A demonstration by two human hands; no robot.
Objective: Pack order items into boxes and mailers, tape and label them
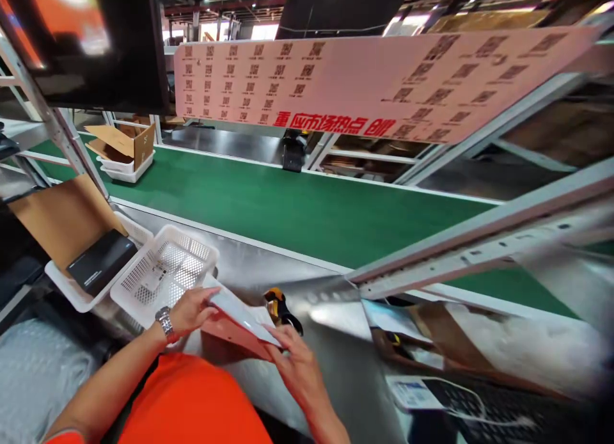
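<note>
My left hand (192,309), a metal watch on its wrist, grips the left end of a flat white and reddish package (240,322). My right hand (297,367) holds the package's right end, fingers curled along its edge. The package hangs tilted over a steel worktop (336,361). Just left of it stands an empty white perforated basket (165,271). A yellow and black handheld scanner (281,306) lies on the steel just behind the package.
A green conveyor belt (288,207) runs across behind the worktop. A second white basket (77,290) at left holds a black box (100,261) and brown cardboard. A far basket with an open carton (127,150) rides the belt. A pink QR-code board (336,79) hangs overhead.
</note>
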